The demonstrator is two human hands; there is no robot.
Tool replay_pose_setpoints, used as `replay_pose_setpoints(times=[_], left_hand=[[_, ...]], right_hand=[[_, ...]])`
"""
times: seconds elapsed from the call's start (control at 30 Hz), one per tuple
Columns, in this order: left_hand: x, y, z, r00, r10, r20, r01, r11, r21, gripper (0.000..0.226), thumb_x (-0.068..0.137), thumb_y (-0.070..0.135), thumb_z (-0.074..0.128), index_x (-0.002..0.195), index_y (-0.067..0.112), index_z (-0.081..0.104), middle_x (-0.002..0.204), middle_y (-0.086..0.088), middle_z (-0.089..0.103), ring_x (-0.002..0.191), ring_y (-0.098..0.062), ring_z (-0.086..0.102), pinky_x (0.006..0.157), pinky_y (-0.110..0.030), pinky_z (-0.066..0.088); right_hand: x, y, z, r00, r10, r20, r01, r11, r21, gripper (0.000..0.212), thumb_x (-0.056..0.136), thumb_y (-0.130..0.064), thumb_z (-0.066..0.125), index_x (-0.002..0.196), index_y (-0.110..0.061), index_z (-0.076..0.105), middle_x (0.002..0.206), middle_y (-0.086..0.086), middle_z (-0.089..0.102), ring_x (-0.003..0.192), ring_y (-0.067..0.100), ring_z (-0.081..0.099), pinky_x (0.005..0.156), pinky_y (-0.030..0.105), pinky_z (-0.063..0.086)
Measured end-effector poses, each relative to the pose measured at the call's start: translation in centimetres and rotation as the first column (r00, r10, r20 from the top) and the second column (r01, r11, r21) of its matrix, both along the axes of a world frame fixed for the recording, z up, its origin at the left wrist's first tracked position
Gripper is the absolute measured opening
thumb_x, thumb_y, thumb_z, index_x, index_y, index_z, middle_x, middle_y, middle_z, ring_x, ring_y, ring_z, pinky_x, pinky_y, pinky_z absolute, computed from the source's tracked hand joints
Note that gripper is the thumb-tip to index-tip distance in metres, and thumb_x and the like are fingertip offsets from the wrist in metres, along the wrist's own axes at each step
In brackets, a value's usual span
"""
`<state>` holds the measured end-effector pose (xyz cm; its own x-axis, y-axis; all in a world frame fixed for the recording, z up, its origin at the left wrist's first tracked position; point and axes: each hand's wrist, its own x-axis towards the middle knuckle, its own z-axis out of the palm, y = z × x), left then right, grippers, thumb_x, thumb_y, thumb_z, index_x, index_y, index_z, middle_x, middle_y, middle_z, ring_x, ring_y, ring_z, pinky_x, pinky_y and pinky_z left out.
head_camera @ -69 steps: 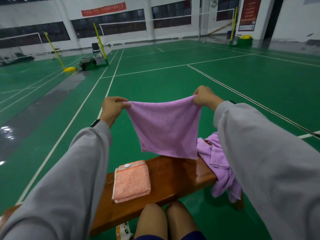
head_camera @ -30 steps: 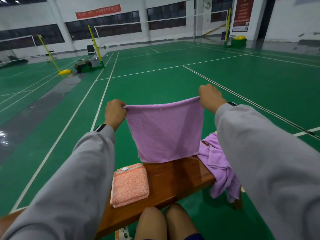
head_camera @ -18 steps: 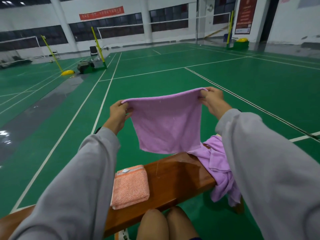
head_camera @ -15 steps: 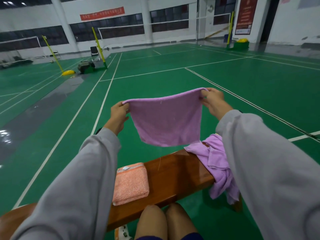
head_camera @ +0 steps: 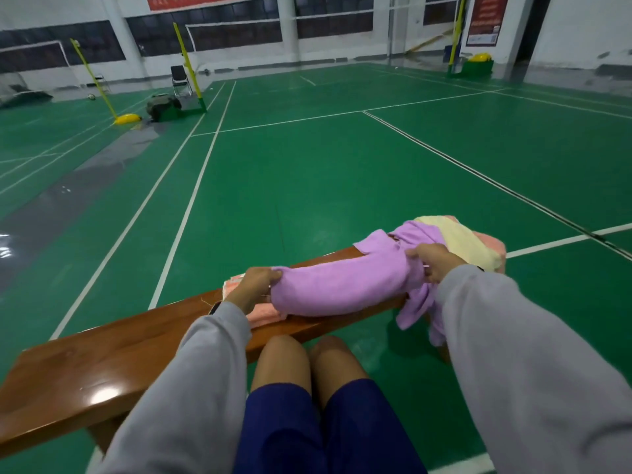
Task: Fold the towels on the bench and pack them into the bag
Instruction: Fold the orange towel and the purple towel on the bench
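- While a person faces a long wooden bench (head_camera: 136,340) on a green sports court, both hands hold a purple towel (head_camera: 342,285) down on the bench top, folded into a long band.
- The left hand (head_camera: 254,285) pinches the towel's left end, with its fingers curled round the edge. The right hand (head_camera: 432,260) grips the right end in the same way.
- The band's left end overlaps a folded peach towel (head_camera: 265,316), which lies flat on the bench under the left wrist.
- At the bench's right end sits a loose heap, all of it unfolded: a second purple cloth (head_camera: 410,313) hanging over the edge, a yellow towel (head_camera: 458,237) and a pink towel (head_camera: 496,246).
- No bag shows near the bench, so packing looks not yet begun.
- Risk: the band lies close to the bench's near edge. A tug toward the body could slide it onto the floor.
- Risk: the right hand sits against the heap. Its fingers could snag the second purple cloth, either drawing it into the fold or pulling it off the bench.
- Risk: folding the band across its left end could rumple the peach towel beneath.
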<state>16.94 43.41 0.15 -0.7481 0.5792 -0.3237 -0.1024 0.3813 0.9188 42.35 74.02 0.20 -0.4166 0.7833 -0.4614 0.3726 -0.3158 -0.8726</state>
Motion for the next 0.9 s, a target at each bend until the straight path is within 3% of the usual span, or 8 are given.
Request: replay_pose_setpoints(times=[0.07, 0.13, 0.27, 0.43, 0.6, 0.7, 0.83, 0.9], left_hand=[[0.6, -0.9, -1.8, 0.997, -0.073, -0.002, 0.072, 0.993, -0.093, 0.015, 0.099, 0.012, 0.059, 0.104, 0.003, 0.068, 0.090, -0.012, 0.064, 0.070, -0.021, 0.057, 0.049, -0.021, 0.048], [0.8, -1.3, -3.1, 0.998, -0.062, -0.001, 0.062, 0.994, -0.095, 0.013, 0.100, 0.010, 0.059, 0.098, -0.001, 0.066, 0.089, -0.016, 0.061, 0.064, -0.020, 0.055, 0.047, -0.022, 0.047], [-0.1, -0.7, -3.3, 0.995, -0.039, -0.087, 0.030, 0.994, -0.103, 0.018, 0.103, 0.017, 0.058, 0.103, 0.002, 0.067, 0.090, -0.015, 0.064, 0.065, -0.022, 0.058, 0.046, -0.024, 0.050], [-3.5, 2.2, -2.6, 0.967, 0.014, -0.254, -0.037, 0.996, -0.083, 0.022, 0.103, 0.022, 0.055, 0.105, 0.006, 0.070, 0.096, -0.017, 0.072, 0.080, -0.032, 0.070, 0.059, -0.036, 0.060], [-6.6, 5.6, -3.1, 0.909, -0.006, -0.418, -0.081, 0.979, -0.190, 0.020, 0.100, 0.030, 0.056, 0.099, 0.013, 0.068, 0.088, -0.012, 0.072, 0.071, -0.030, 0.071, 0.053, -0.036, 0.059], [-8.6, 7.5, -4.6, 0.874, 0.010, -0.485, -0.141, 0.962, -0.235, 0.028, 0.097, 0.041, 0.054, 0.098, 0.018, 0.071, 0.088, -0.009, 0.073, 0.078, -0.031, 0.069, 0.071, -0.044, 0.061], [-8.7, 9.3, -6.1, 0.863, 0.017, -0.505, -0.151, 0.962, -0.226, 0.028, 0.104, 0.034, 0.052, 0.104, 0.011, 0.068, 0.094, -0.006, 0.067, 0.086, -0.029, 0.061, 0.073, -0.034, 0.046], [-8.5, 9.7, -7.1, 0.854, 0.028, -0.520, -0.154, 0.967, -0.201, 0.026, 0.106, 0.031, 0.050, 0.094, 0.011, 0.061, 0.089, -0.005, 0.065, 0.083, -0.030, 0.060, 0.066, -0.033, 0.039]], right_hand=[[2.0, -1.4, -1.0, 0.994, 0.069, 0.084, -0.063, 0.996, -0.062, 0.015, 0.086, -0.017, 0.071, 0.097, -0.010, 0.062, 0.097, 0.015, 0.070, 0.084, 0.032, 0.066, 0.068, 0.040, 0.056], [2.8, -1.8, -2.0, 0.993, 0.083, 0.085, -0.071, 0.989, -0.131, 0.016, 0.089, -0.012, 0.071, 0.098, -0.007, 0.058, 0.100, 0.016, 0.068, 0.083, 0.032, 0.066, 0.061, 0.039, 0.056], [1.3, -0.9, -2.3, 0.993, 0.093, 0.077, -0.087, 0.993, -0.077, 0.022, 0.093, -0.019, 0.071, 0.108, -0.009, 0.059, 0.104, 0.014, 0.069, 0.092, 0.033, 0.067, 0.067, 0.038, 0.058], [-2.5, 2.3, -3.0, 0.972, 0.132, 0.195, -0.170, 0.966, 0.196, 0.029, 0.082, -0.035, 0.067, 0.101, -0.012, 0.068, 0.099, 0.013, 0.072, 0.094, 0.036, 0.068, 0.090, 0.052, 0.058], [-5.5, 3.7, -3.6, 0.975, 0.097, 0.200, -0.158, 0.935, 0.316, 0.026, 0.097, -0.029, 0.063, 0.091, -0.005, 0.071, 0.091, 0.017, 0.072, 0.086, 0.038, 0.071, 0.074, 0.055, 0.062], [-6.6, 5.0, -4.9, 0.964, 0.096, 0.246, -0.187, 0.907, 0.378, 0.034, 0.101, -0.031, 0.058, 0.086, -0.003, 0.069, 0.085, 0.019, 0.071, 0.075, 0.038, 0.070, 0.068, 0.054, 0.062], [-8.0, 6.2, -6.6, 0.945, 0.042, 0.323, -0.193, 0.871, 0.451, 0.035, 0.103, -0.036, 0.056, 0.088, -0.008, 0.071, 0.082, 0.012, 0.070, 0.075, 0.031, 0.068, 0.070, 0.041, 0.058], [-8.7, 6.8, -7.6, 0.940, 0.037, 0.338, -0.197, 0.870, 0.452, 0.034, 0.101, -0.039, 0.057, 0.087, -0.011, 0.071, 0.081, 0.010, 0.070, 0.075, 0.030, 0.067, 0.077, 0.045, 0.057]])
